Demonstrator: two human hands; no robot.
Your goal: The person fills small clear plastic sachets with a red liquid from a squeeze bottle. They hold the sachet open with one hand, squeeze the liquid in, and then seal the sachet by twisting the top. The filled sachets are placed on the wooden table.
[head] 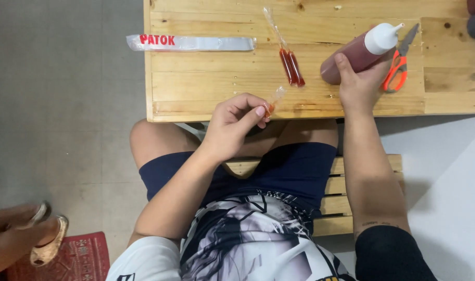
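Table: pale planked wooden table (206, 78), matt, visibly grained and knotted.
Bottle: dark-red plastic squeeze bottle (352, 54) on the table, smooth, with white cap.
Sachets: clear glossy plastic tubes of red sauce (291, 66) left of the bottle.
Scissors: orange-handled metal scissors (399, 62) right of the bottle.

At the centre of the frame the left hand (232, 125) pinches a small clear tube (273, 100) with orange-red liquid at its lower end, held over the near edge of the wooden table (206, 83). To the right, the right hand (359, 83) grips a squeeze bottle (359, 52) of dark red sauce with a white nozzle, lying tilted on the table. Orange-handled scissors (399, 65) lie just beside that hand. Two filled red tubes (291, 65) lie side by side near the upper centre. A flat strip of clear plastic (190, 42) hangs over the table's left edge. At lower left, another person's sandalled feet (42, 234) rest by a red mat (76, 257).
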